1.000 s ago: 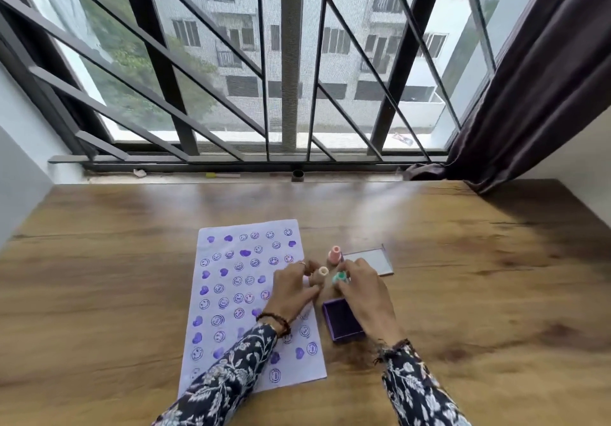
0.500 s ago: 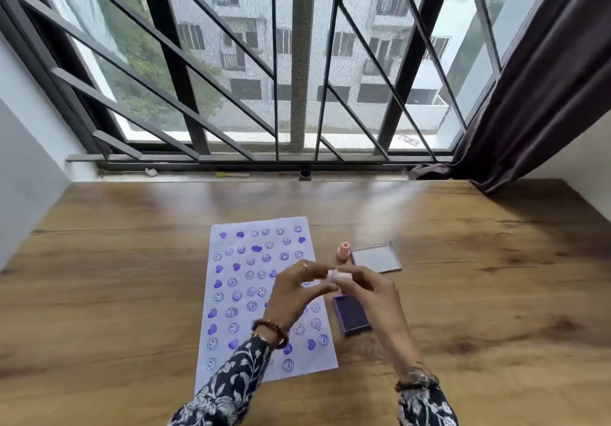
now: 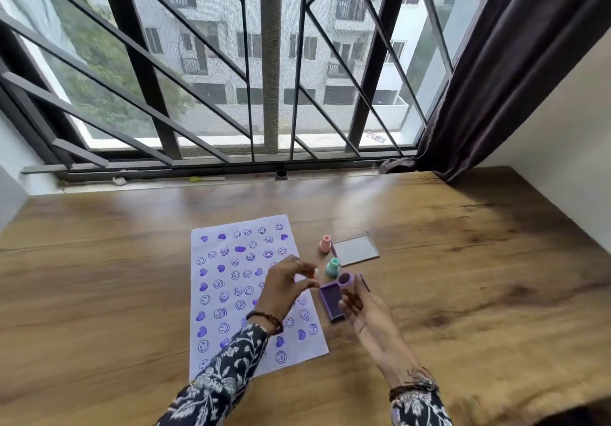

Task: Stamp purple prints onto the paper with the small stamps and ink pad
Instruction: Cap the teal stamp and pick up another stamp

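A: Stamp, where's it rn?
B: Right hand pinches it face-up over ink pad, beside paper. Left hand pinches smth small, can't tell what.

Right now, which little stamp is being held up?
The purple-tipped stamp in the right hand; the pink stamp and the teal stamp stand on the wooden table.

- bright, even daylight enters through the barred window ahead.
- a pale sheen of glare lies on the far wooden table.
- the right corner under the curtain is shadowed.
- both hands are smeared by motion blur.
- wide-angle distortion bows the window bars and table edges outward.
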